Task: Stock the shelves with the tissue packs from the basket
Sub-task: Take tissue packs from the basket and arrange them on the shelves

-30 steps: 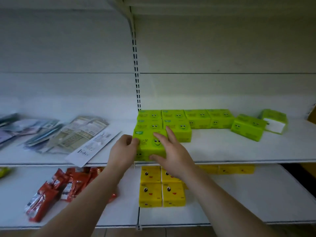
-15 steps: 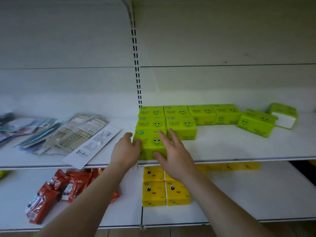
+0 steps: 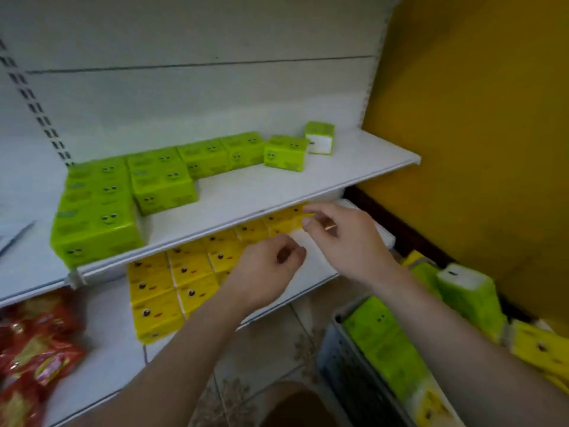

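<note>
Left hand [image 3: 266, 269]: fingers loosely curled, holding nothing.
Right hand [image 3: 348, 238]: fingers relaxed, empty, near yellow tissue packs [image 3: 184, 278].
Basket [image 3: 354, 374]: green tissue packs [image 3: 381, 337] inside.

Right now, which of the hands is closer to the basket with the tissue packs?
Right. The right hand hovers above and left of the basket; the left hand is farther left, before the yellow packs.

Upper shelf [image 3: 277, 192]: nine green tissue packs [image 3: 163, 186], one turned white end out.
Lower shelf [image 3: 101, 331]: about ten yellow tissue packs [image 3: 154, 306], count uncertain behind two hands.
Basket [image 3: 348, 359]: at least two green packs, at least two yellow.
Several red packets [image 3: 37, 349].
</note>
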